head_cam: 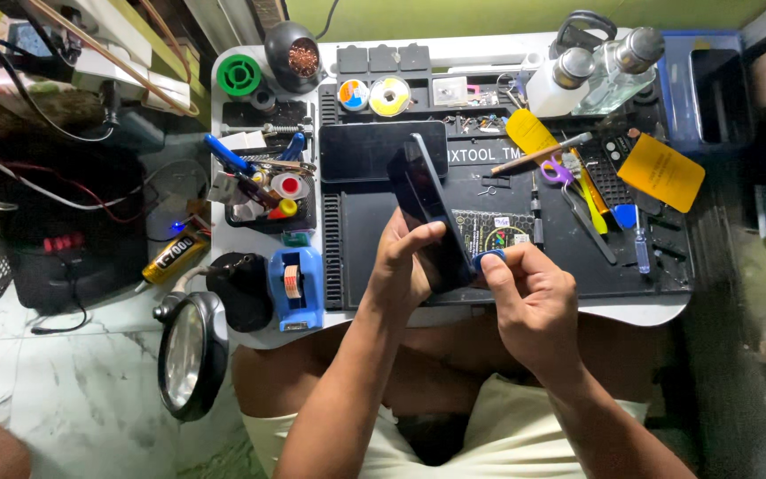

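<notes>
My left hand grips a dark smartphone by its lower end, holding it tilted on edge above the black work mat. My right hand pinches a small blue pick against the phone's lower right edge. A second dark phone lies flat at the back of the mat, just behind the one I hold.
Around the mat lie yellow pry cards, screwdrivers and tweezers. Two clear pump bottles stand at the back right. On the left are a blue tape dispenser, a tool holder, a glue tube and a magnifier lamp.
</notes>
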